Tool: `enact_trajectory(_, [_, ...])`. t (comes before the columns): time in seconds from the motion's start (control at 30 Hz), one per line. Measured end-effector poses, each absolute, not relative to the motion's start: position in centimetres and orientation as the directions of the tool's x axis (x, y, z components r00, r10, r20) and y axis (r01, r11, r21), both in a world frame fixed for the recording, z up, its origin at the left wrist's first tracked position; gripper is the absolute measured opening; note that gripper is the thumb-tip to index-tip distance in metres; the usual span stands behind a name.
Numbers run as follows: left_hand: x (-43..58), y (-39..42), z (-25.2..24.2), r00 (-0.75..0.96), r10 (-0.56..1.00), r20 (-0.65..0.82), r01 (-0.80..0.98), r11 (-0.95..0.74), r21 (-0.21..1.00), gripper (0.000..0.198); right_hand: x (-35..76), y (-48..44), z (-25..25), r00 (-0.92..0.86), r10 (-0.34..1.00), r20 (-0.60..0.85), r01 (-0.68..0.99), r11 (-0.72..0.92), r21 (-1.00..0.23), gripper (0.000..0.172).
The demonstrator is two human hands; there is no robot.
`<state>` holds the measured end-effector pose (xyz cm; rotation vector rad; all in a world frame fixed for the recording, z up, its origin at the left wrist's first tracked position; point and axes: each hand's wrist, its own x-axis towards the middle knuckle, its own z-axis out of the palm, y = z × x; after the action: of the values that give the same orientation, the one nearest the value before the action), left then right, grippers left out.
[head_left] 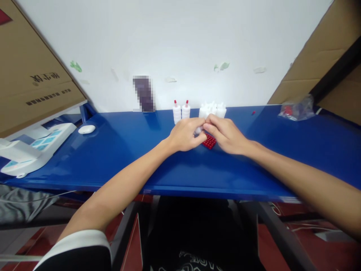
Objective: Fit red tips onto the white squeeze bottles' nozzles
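My left hand (186, 134) is wrapped around a small white squeeze bottle (198, 131), and only a bit of its body shows between the fingers. My right hand (226, 133) meets it from the other side, thumb and fingers pinched together at the bottle's end; what they grip is hidden. Below both hands lies a tight block of small red caps (209, 142) on the blue table (180, 171). Just behind stand two white bottles (177, 114) with red-tipped nozzles. To their right is a cluster of white bottles (221, 110) whose tops show no red.
A clear plastic bag (297, 109) with red pieces lies at the back right, and a single red cap (253, 112) sits nearer. At left are a white device (42, 148) and a white oval case (87, 129). A pixelated dark object (144, 94) leans against the wall.
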<state>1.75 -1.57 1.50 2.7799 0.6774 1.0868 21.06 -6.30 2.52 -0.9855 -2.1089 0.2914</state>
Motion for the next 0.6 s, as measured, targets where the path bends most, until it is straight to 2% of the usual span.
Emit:
enact_trajectory(0.23, [2.0,-1.3,1.2,0.666,0.423,0.614,0.431,-0.890,0.146,0.017,21.0,-5.7,1.9,-0.389,0.728,0.564,0.493,0.682,-0.540,0.042])
enact_trajectory(0.33, [1.0,-0.3,1.3,0.624,0.500,0.601,0.513,-0.842,0.168,0.026,21.7,-5.2,1.6,-0.289,0.776,0.560,0.441,0.628,-0.642,0.046])
enact_trajectory(0.43, [-0.8,1.3,1.3,0.502,0.599,0.624,0.607,-0.758,0.239,0.031,22.8,-4.7,1.6,-0.186,0.820,0.541,0.414,0.564,-0.714,0.046])
enact_trajectory(0.5, [-1.7,2.1,1.2,0.437,0.657,0.615,0.633,-0.710,0.310,0.030,23.6,-4.5,1.9,-0.217,0.838,0.500,0.517,0.534,-0.670,0.042])
enact_trajectory(0.6, [-2.0,2.6,0.8,0.382,0.709,0.593,0.601,-0.678,0.423,0.028,24.7,-4.3,2.7,-0.289,0.886,0.363,0.734,0.449,-0.509,0.033])
